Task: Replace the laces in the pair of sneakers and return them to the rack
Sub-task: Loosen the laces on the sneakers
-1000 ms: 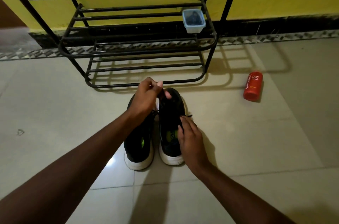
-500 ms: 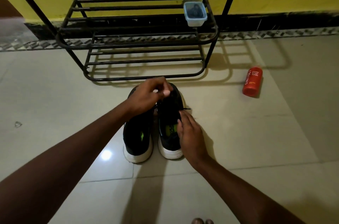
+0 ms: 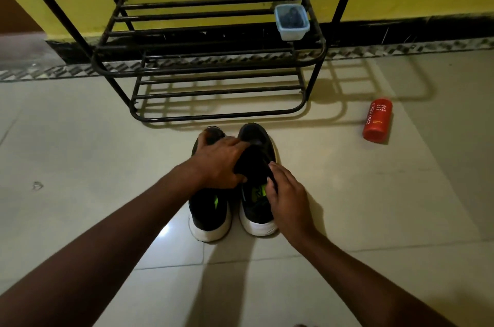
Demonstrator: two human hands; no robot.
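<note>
Two black sneakers with white soles stand side by side on the tiled floor, toes toward the rack. My left hand (image 3: 217, 163) lies across the left sneaker (image 3: 209, 215) and reaches over to the right sneaker (image 3: 256, 201), its fingers curled round the dark tongue and lace area there. My right hand (image 3: 287, 197) rests on the right sneaker's outer side, fingertips curled at its opening. The laces are too dark to make out. The black metal shoe rack (image 3: 213, 69) stands just beyond the shoes against the yellow wall.
A small clear plastic tub (image 3: 292, 22) with dark contents sits on the rack's middle shelf at the right. A red bottle (image 3: 377, 120) lies on the floor to the right of the rack. Pale tiles spread around the shoes.
My left hand has come down from pinching a lace above the toes and now lies low across both shoes. My right hand has stayed on the right sneaker.
</note>
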